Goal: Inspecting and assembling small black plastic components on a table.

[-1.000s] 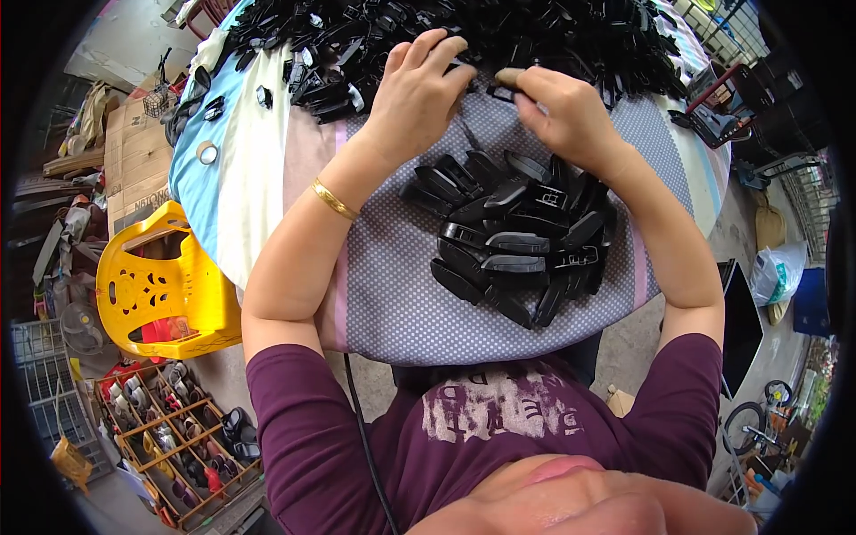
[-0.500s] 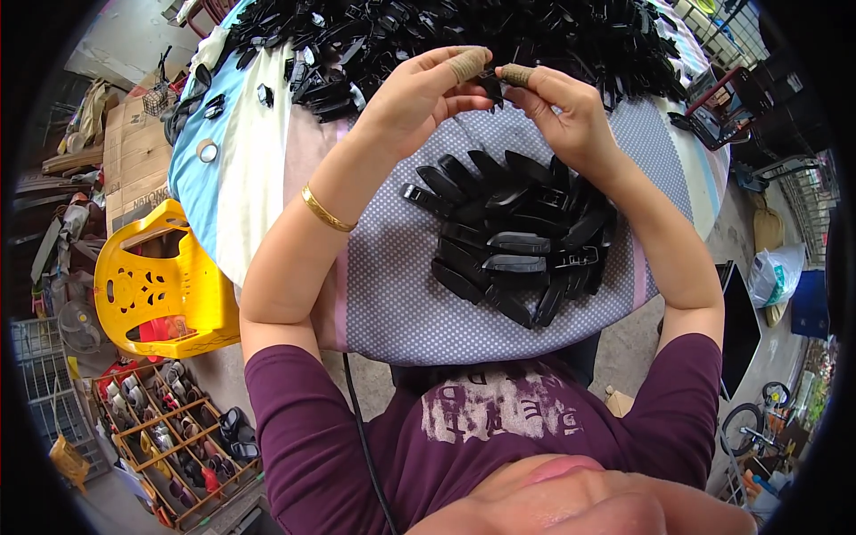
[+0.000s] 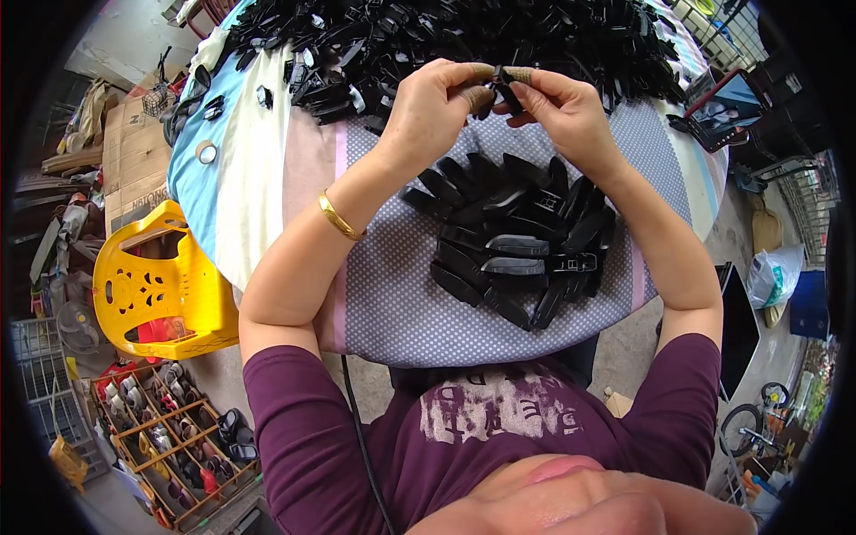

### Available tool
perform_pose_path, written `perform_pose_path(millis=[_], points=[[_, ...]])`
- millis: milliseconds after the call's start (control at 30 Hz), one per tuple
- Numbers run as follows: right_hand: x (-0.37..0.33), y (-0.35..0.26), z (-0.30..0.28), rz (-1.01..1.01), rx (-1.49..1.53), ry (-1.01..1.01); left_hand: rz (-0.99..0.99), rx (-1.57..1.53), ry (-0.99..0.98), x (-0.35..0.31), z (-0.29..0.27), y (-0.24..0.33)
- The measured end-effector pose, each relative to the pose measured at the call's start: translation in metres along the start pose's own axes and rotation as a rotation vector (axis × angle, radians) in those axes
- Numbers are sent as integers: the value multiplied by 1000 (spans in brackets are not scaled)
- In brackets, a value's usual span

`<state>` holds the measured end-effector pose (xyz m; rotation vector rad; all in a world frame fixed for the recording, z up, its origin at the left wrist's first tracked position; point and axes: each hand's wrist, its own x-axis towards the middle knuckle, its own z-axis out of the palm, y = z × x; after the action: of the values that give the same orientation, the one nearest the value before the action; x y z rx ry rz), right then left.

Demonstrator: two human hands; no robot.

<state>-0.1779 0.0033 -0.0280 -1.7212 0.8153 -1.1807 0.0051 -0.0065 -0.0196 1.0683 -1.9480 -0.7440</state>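
Note:
Above the far half of the table, my left hand and my right hand meet at a small black plastic piece, which looks like a clip. Both hands are closed, pinching it from either side. Tan tape wraps some of the fingers, and part of the piece is hidden behind them. Below my hands lies a smaller pile of black plastic clips, long and pointed, with two greyish ones on top. A large heap of similar black pieces spreads along the far side, just beyond my fingers.
A patterned cloth covers the round table. A tape roll lies at its left. A yellow plastic chair stands left, with a shoe rack below. A lit screen device is at the right edge. A dark cable hangs nearby.
My left hand has turned, its fingers curling in, and come slightly nearer. The hands have closed together on the black piece. The lower pile looks much the same.

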Motion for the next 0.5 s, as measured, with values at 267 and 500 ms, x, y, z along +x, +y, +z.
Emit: perform_pose_path(millis=[267, 500], points=[[-1, 1, -3, 69, -178, 43, -143, -548, -5, 2, -1, -3], [-1, -4, -1, -324, -624, 132, -158, -694, 48, -3, 7, 10]])
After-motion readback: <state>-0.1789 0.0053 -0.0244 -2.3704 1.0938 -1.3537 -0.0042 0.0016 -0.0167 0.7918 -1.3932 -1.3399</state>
